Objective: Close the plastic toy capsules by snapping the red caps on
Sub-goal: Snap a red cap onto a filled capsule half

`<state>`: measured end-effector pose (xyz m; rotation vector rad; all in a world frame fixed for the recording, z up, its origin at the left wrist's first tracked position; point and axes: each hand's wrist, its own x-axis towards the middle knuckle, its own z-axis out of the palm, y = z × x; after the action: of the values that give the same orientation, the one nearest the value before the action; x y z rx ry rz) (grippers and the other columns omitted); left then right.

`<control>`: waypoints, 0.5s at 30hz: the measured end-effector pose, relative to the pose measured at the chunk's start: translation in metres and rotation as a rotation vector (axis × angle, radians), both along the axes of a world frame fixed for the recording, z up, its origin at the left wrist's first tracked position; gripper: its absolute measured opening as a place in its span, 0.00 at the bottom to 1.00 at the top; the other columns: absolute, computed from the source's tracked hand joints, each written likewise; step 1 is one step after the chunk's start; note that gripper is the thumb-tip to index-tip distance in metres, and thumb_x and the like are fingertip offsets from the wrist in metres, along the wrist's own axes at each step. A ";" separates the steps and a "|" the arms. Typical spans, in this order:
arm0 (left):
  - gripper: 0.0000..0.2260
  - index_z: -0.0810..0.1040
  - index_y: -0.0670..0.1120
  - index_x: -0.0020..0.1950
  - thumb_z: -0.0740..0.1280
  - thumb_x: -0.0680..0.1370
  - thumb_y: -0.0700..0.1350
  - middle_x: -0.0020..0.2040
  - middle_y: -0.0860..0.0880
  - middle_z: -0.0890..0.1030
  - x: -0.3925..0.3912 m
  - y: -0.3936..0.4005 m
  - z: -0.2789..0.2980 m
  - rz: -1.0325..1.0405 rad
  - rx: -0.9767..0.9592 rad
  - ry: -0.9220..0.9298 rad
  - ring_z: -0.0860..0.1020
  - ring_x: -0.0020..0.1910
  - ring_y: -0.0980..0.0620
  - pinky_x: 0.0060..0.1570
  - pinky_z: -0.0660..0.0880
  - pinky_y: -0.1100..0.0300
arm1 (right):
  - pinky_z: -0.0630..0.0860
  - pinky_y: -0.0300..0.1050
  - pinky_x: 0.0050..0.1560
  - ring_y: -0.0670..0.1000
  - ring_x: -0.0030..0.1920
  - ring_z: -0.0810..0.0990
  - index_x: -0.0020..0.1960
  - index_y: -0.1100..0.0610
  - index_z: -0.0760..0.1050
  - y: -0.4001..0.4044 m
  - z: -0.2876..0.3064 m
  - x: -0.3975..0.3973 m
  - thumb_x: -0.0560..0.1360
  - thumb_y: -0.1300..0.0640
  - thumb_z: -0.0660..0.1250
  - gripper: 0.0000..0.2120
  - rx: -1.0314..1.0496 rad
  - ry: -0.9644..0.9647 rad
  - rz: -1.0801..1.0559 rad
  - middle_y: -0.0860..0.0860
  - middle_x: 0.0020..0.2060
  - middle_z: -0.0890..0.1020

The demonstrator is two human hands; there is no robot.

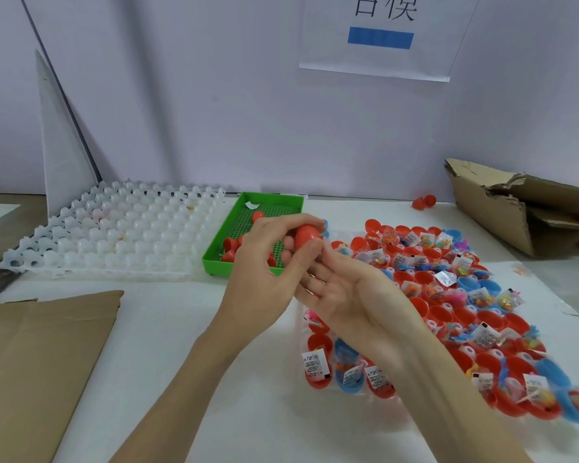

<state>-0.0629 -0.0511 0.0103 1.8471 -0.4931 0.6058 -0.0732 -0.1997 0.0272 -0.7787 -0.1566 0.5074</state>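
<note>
**Red capsule held between both hands, cap being seated**

Red plastic fills the middle of the view: one capsule point(306, 236) is held up above the worktop point(188, 329), over the near edge of the green tray point(214, 245). The left hand point(264, 262) curls around it from the left, fingers over the top and thumb pressing its lower side. The right hand point(345, 289) lies palm-up just beneath, fingers loosely extended, their tips against the capsule and the left thumb; whether it truly grips is hard to tell.

The step in hand looks like closing this one capsule. No seam is visible, so whether the cap has already snapped home cannot be told.

To the right, rows of open capsule halves point(448, 295), red and blue, sit packed with small bagged toys, so most of the work seems to remain. Loose red caps point(229, 245) lie in the green tray. A white empty holder tray point(114, 228) stands to the left.

Next move, as I judge it: squeeze firmly along the capsule's axis until it seats, set it aside, then take a fresh cap from the green tray.
</note>
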 end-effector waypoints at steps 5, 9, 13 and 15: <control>0.15 0.75 0.46 0.72 0.66 0.84 0.42 0.67 0.52 0.82 -0.002 0.006 0.006 -0.240 -0.057 0.128 0.77 0.71 0.49 0.72 0.72 0.44 | 0.82 0.47 0.58 0.54 0.62 0.83 0.61 0.61 0.82 0.002 0.002 -0.001 0.79 0.52 0.70 0.16 -0.003 -0.038 -0.086 0.59 0.61 0.84; 0.19 0.74 0.47 0.73 0.68 0.82 0.45 0.68 0.53 0.81 -0.002 0.002 0.004 -0.230 0.000 0.144 0.77 0.71 0.50 0.71 0.73 0.45 | 0.82 0.43 0.55 0.51 0.59 0.85 0.60 0.61 0.82 0.001 0.005 -0.001 0.76 0.47 0.72 0.20 -0.052 -0.077 -0.169 0.54 0.52 0.87; 0.15 0.76 0.46 0.68 0.70 0.82 0.41 0.64 0.53 0.83 0.000 0.001 0.000 -0.217 -0.048 0.113 0.79 0.68 0.48 0.69 0.75 0.48 | 0.82 0.44 0.56 0.54 0.61 0.84 0.60 0.62 0.83 0.003 0.004 -0.003 0.79 0.51 0.70 0.16 -0.027 -0.057 -0.148 0.59 0.57 0.85; 0.15 0.77 0.47 0.67 0.71 0.81 0.40 0.63 0.52 0.84 0.002 0.003 -0.001 -0.192 -0.044 0.113 0.80 0.67 0.48 0.68 0.76 0.48 | 0.81 0.45 0.58 0.56 0.61 0.83 0.63 0.65 0.80 0.004 0.003 -0.004 0.79 0.52 0.70 0.19 0.015 -0.042 -0.126 0.60 0.57 0.85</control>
<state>-0.0611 -0.0476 0.0095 1.7566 -0.5695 0.3783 -0.0769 -0.1957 0.0303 -0.7798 -0.1490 0.3702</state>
